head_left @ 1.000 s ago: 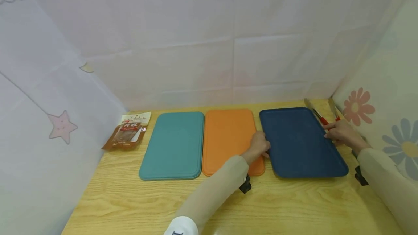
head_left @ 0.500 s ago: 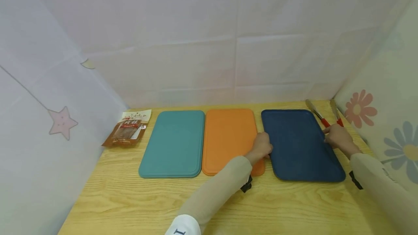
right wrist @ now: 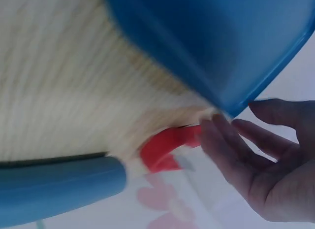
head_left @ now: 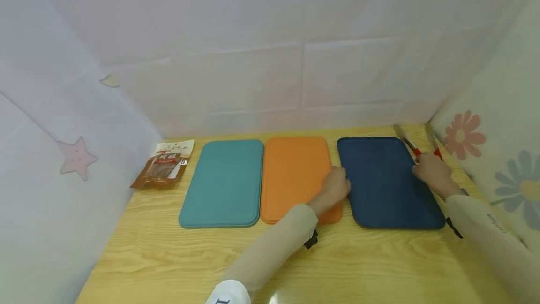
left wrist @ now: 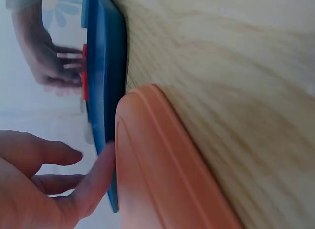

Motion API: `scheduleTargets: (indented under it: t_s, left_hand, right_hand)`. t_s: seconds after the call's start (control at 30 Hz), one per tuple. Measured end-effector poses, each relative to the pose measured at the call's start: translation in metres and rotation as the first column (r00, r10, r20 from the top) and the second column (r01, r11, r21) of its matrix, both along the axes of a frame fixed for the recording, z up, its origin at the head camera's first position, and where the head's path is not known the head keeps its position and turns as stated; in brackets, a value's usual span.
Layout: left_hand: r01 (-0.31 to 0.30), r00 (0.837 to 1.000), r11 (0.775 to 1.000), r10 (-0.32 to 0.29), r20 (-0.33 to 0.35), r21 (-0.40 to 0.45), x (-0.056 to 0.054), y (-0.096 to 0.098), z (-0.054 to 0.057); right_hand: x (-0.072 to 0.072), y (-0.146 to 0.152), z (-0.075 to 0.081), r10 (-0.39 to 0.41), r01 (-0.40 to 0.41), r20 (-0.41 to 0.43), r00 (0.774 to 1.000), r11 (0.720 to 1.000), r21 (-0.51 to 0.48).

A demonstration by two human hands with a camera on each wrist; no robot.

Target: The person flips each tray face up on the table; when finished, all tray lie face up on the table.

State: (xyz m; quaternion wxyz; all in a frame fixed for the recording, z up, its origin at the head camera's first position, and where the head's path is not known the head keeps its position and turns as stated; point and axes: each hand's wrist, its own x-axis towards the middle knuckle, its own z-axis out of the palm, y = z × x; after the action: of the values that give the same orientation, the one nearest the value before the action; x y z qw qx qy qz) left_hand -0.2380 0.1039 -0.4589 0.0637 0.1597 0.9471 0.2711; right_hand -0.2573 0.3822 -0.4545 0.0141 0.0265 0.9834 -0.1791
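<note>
A dark blue rectangular tray (head_left: 388, 186) with a raised rim lies on the wooden table at the right. At its left edge is my left hand (head_left: 335, 186), partly over the orange board (head_left: 295, 177). In the left wrist view its fingers (left wrist: 101, 172) reach the tray's side, loosely extended, thumb apart. My right hand (head_left: 432, 172) is at the tray's right edge; in the right wrist view, its thumb and fingertips (right wrist: 216, 128) lie relaxed around the rim. Behind it are red-handled metal arms (head_left: 406, 140), spread like tongs, partly hidden by the hand.
A teal board (head_left: 223, 184) lies left of the orange one, almost against it. Further left is a brown food packet (head_left: 162, 165). Printed cloth walls (head_left: 253, 60) enclose the back and sides. A rounded blue object (right wrist: 64, 189) shows near the right wrist.
The tray's near edge has settled level onto the table since a second ago, its right side shifting slightly left. My right hand moved slightly left with it; the left hand stays at the left edge.
</note>
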Motion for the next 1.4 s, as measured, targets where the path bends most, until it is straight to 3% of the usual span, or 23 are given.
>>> scheduleTargets:
  t_s: [0.17, 0.37, 0.53, 0.67, 0.77, 0.87, 1.03, 1.13, 1.3, 1.4]
  left_hand:
    - [0.004, 0.989, 0.999, -0.012, -0.150, -0.053, 0.020, -0.033, 0.004]
    - [-0.083, 0.953, 0.994, 0.056, -0.298, -0.077, 0.015, -0.088, 0.011]
    - [-0.138, 0.953, 0.982, 0.096, -0.289, -0.129, 0.011, -0.134, 0.001]
    - [-0.110, 0.952, 0.988, 0.072, -0.299, -0.112, 0.008, -0.156, -0.006]
    - [-0.096, 0.949, 0.990, 0.060, -0.308, -0.102, 0.005, -0.163, -0.007]
    - [-0.104, 0.959, 0.989, 0.073, -0.273, -0.102, 0.004, -0.166, -0.007]
    - [-0.125, 0.971, 0.990, 0.108, -0.213, -0.069, 0.002, -0.164, -0.006]
    - [-0.126, 0.973, 0.990, 0.111, -0.204, -0.062, -0.001, -0.163, -0.006]
    - [-0.128, 0.964, 0.980, 0.088, -0.250, -0.150, -0.005, -0.164, -0.004]
    - [-0.147, 0.959, 0.958, 0.076, -0.274, -0.248, -0.007, -0.164, -0.002]
  right_hand:
    - [0.001, -0.040, 0.000, 0.051, -0.055, -0.083, 0.995, 0.998, -0.036]
    - [-0.001, -0.093, 0.009, 0.114, -0.132, -0.137, 0.984, 0.983, -0.124]
    - [0.002, -0.134, 0.013, 0.168, -0.181, -0.077, 0.983, 0.957, -0.227]
    - [0.005, -0.157, 0.013, 0.224, -0.231, -0.057, 0.973, 0.934, -0.272]
    - [0.005, -0.171, 0.014, 0.271, -0.279, -0.069, 0.960, 0.913, -0.298]
    - [0.003, -0.183, 0.014, 0.301, -0.291, -0.026, 0.953, 0.892, -0.346]
    - [-0.005, -0.197, 0.012, 0.326, -0.264, 0.137, 0.935, 0.902, -0.342]
    - [-0.008, -0.202, 0.009, 0.334, -0.259, 0.193, 0.922, 0.907, -0.333]
    - [-0.010, -0.204, 0.003, 0.357, -0.269, 0.224, 0.907, 0.900, -0.344]
    - [-0.011, -0.204, 0.001, 0.361, -0.271, 0.224, 0.905, 0.896, -0.351]
